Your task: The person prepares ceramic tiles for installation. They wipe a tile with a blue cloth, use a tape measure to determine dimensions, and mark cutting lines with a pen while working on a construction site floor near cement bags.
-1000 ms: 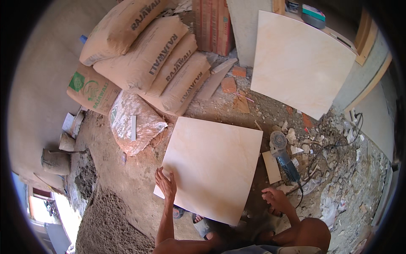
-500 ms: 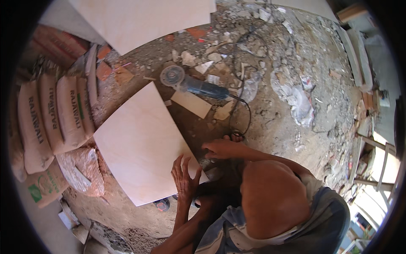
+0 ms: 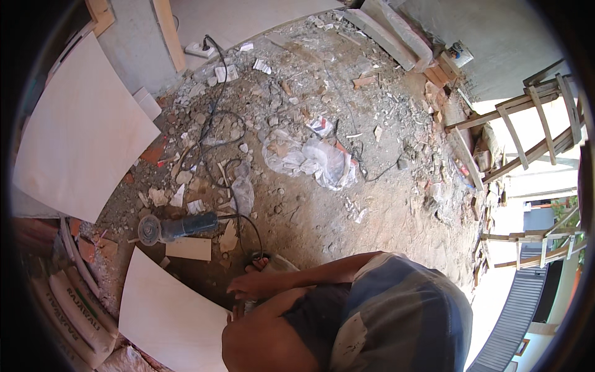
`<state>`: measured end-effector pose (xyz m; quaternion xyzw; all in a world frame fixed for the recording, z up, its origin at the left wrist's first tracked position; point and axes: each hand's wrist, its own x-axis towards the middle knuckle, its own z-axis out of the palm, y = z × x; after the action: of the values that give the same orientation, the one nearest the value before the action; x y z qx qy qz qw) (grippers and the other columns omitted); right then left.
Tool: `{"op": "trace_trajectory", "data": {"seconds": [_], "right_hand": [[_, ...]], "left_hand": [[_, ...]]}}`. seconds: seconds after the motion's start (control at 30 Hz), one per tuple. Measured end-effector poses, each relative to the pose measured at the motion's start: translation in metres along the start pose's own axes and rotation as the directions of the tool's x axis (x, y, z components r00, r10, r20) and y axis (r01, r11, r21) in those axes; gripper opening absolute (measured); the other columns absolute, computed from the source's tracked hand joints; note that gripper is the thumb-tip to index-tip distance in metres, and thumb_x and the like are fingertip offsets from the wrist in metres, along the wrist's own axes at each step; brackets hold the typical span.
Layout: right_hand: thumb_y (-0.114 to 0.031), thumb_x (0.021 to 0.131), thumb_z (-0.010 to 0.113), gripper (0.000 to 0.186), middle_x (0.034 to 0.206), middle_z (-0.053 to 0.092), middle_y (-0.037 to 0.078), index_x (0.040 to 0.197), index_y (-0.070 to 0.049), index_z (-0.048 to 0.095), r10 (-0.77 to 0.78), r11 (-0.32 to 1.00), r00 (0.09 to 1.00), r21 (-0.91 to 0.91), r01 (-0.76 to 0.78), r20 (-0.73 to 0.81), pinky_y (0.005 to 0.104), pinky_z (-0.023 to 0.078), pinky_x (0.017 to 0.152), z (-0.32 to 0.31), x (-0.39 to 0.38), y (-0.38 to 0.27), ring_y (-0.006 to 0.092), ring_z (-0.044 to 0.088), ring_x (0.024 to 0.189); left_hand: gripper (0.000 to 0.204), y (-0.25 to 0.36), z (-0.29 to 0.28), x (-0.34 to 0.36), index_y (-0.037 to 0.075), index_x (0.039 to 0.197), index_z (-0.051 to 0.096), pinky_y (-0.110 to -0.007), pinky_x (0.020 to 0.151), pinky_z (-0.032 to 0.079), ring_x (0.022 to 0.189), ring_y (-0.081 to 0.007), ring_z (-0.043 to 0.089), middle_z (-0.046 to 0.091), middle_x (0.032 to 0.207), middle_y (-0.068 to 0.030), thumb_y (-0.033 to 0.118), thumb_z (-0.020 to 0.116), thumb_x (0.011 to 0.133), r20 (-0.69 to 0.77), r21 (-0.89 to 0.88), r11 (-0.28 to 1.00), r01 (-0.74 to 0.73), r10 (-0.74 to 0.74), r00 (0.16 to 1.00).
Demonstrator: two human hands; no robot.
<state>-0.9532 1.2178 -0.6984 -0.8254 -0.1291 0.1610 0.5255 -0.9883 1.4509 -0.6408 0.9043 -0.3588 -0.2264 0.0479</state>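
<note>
The right hand point(image 3: 251, 286) rests open, fingers spread, on the dirt floor point(image 3: 322, 217); the left hand is hidden. The tile point(image 3: 170, 313) lies at eight o'clock, the grinder point(image 3: 180, 227) at ten

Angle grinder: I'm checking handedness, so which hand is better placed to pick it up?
Probably the right hand: empty and nearer the angle grinder. The left hand touches the tile.

A large cream square tile point(image 3: 170, 316) lies flat on the dirt floor, just left of the right hand point(image 3: 251, 286), its near edge almost at the fingertips. A small cream offcut strip point(image 3: 188, 248) lies flat a little beyond the tile, up-left of that hand.
</note>
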Motion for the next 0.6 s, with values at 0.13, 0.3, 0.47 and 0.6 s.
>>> {"op": "trace_trajectory", "data": {"seconds": [0.13,0.3,0.47,0.6], "right_hand": [[-0.039,0.11,0.062,0.055,0.129,0.065,0.02,0.15,-0.003,0.051,-0.032,0.968,0.999,0.249,0.028,0.009,0.0492,0.049,0.102,0.018,0.059,-0.017,0.0379,0.063,0.12],[-0.043,0.11,0.062,0.063,0.129,0.063,0.029,0.147,0.005,0.045,0.021,0.944,1.0,0.33,-0.013,-0.02,0.051,0.051,0.101,0.043,0.17,-0.038,0.0464,0.064,0.119],[-0.043,0.103,0.066,0.07,0.117,0.07,0.04,0.141,0.014,0.047,0.176,0.919,0.976,0.334,-0.209,0.128,0.056,0.056,0.095,0.037,0.241,-0.038,0.0531,0.071,0.111],[-0.038,0.101,0.07,0.052,0.108,0.069,0.031,0.117,0.01,0.056,0.069,0.958,0.996,0.276,-0.08,0.049,0.0527,0.054,0.088,0.026,0.244,-0.041,0.0465,0.071,0.103]], "left_hand": [[0.035,0.003,0.002,0.008,0.016,0.129,0.071,-0.06,0.124,0.033,0.155,-0.0316,0.039,0.045,0.164,-0.0105,0.026,0.076,0.096,0.012,0.023,1.0,-0.013,0.013,1.0],[0.035,-0.01,-0.001,-0.019,0.016,0.128,0.072,-0.06,0.125,0.033,0.155,-0.0302,0.039,0.046,0.164,-0.0096,0.025,0.075,0.095,0.04,0.044,0.998,0.045,-0.047,0.998],[0.034,0.009,0.007,-0.04,0.017,0.128,0.072,-0.06,0.125,0.032,0.155,-0.0288,0.039,0.047,0.164,-0.0088,0.024,0.075,0.094,-0.086,-0.051,0.997,0.06,-0.064,0.994],[0.035,0.013,-0.009,-0.056,0.019,0.123,0.073,-0.055,0.117,0.041,0.141,-0.0269,0.052,0.057,0.154,-0.0077,0.023,0.078,0.088,-0.358,-0.017,1.0,0.018,-0.023,0.933]]}}
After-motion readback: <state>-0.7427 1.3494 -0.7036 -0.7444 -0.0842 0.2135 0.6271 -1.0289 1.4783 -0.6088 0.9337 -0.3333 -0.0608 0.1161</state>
